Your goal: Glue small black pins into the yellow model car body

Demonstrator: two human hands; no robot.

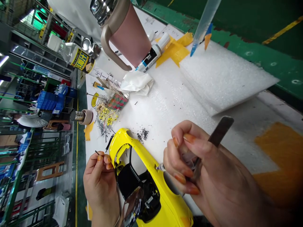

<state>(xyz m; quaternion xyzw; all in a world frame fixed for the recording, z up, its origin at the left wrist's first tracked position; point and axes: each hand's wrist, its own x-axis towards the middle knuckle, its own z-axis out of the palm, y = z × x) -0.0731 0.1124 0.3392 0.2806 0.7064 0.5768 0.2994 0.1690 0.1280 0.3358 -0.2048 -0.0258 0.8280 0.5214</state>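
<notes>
Well, the glossy yellow plastic model-car body (pixel 165 192) between my hands has black parts (pixel 127 178) in, but my left hand (pixel 101 176) pinches a tiny black sliver (pixel 97 153) off it, my right hand (pixel 201 157) gripping a clear narrow-tipped tube (pixel 161 167) and grey metal tool (pixel 221 130).

Bright, fairly even light falls on the white bench (pixel 163 97), while the background at left looks dimmer, broken by a glowing lamp strip (pixel 4 61). Glossy highlights streak the yellow car body (pixel 170 201) and the mug's shiny lid (pixel 101 11). The right-hand corners darken heavily, where the orange tape (pixel 281 151) looks soft; wide-angle distortion stretches the edges.
</notes>
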